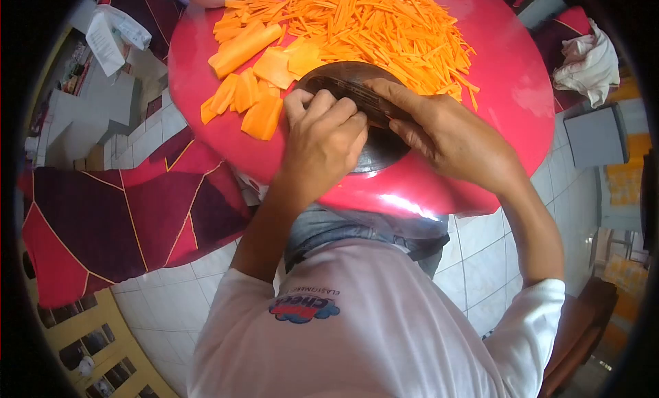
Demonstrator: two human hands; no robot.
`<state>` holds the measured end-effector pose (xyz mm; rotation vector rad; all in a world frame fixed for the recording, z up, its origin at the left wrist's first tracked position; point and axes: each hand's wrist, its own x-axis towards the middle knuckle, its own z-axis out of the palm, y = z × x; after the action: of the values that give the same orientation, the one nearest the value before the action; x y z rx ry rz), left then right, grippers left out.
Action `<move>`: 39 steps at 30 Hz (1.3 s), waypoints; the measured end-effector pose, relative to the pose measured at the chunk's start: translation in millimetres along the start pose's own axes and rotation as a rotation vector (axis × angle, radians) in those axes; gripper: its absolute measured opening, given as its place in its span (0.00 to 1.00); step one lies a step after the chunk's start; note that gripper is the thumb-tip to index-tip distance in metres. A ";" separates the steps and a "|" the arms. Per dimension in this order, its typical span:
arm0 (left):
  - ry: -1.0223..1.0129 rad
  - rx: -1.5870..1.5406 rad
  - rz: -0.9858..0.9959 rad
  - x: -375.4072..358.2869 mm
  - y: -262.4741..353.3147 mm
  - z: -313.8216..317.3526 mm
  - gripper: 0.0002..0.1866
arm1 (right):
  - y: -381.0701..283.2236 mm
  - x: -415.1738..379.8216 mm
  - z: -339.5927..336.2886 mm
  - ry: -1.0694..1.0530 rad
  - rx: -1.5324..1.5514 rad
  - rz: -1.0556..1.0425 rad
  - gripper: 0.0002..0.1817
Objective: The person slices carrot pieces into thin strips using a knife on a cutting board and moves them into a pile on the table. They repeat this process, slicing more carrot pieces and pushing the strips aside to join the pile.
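Two hands are meeting over the dark round board (379, 153) on the red desk (515, 89). The right hand (461, 138) is gripping a dark blade (358, 96), probably stiff, safest held rearward; the left hand (321, 138) is curling beside it, its hold hidden. Orange slices (263, 116) are lying leftward, likely light, firm, slippery, best pinched flat.

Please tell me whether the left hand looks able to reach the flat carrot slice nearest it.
Probably yes: the carrot slice lies just beside the left hand, with nothing visible between, though its fingers are curled over the dark board.
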<state>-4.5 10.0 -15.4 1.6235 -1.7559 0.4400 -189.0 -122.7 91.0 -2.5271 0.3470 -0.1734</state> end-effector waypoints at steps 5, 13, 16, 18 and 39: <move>0.044 -0.018 0.003 -1.6 -0.7 1.0 0.03 | -3.9 0.3 -2.5 -0.026 0.050 0.022 0.28; 0.043 -0.016 0.010 0.7 -0.5 1.4 0.03 | -8.5 4.9 -2.3 -0.017 0.021 0.026 0.27; 0.035 -0.020 0.003 -2.7 -0.5 -1.1 0.03 | -16.0 5.5 -4.2 -0.060 0.028 0.073 0.26; 0.055 -0.032 0.013 0.2 0.6 -1.0 0.05 | -8.3 6.8 4.7 -0.016 0.004 0.054 0.28; 0.110 -0.051 0.006 -4.1 -0.8 0.5 0.06 | 7.5 -8.3 -5.9 0.121 0.018 0.000 0.27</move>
<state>-4.0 12.5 -18.7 1.5298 -1.6774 0.4748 -199.7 -129.5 91.2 -2.5053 0.3911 -0.3297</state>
